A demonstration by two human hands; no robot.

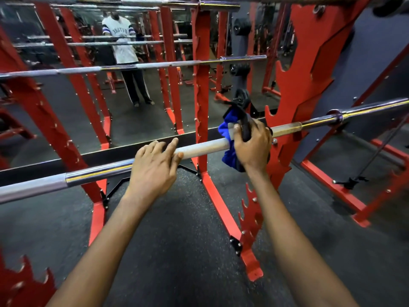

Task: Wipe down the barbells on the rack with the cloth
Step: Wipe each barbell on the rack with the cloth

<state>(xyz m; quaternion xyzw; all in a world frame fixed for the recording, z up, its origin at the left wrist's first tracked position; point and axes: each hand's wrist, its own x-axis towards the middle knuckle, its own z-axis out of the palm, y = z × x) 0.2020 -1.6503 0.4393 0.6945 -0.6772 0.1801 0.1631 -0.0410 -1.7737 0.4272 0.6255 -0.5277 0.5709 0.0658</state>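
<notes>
A steel barbell [203,147] lies across the red rack [296,85], running from lower left to upper right. My left hand [155,165] rests on top of the bar near its middle, fingers curled over it. To its right, my right hand [252,142] grips a blue and black cloth [229,127] wrapped round the bar's knurled part. Part of the cloth hangs below the bar. Two more barbells sit higher: one [155,65] at mid height and one [155,2] at the top edge.
A mirror behind the rack reflects a person standing and more red uprights. Red rack feet [223,207] and hooked plates [252,218] stand on the dark rubber floor [177,240]. Another red frame [336,189] stands at the right.
</notes>
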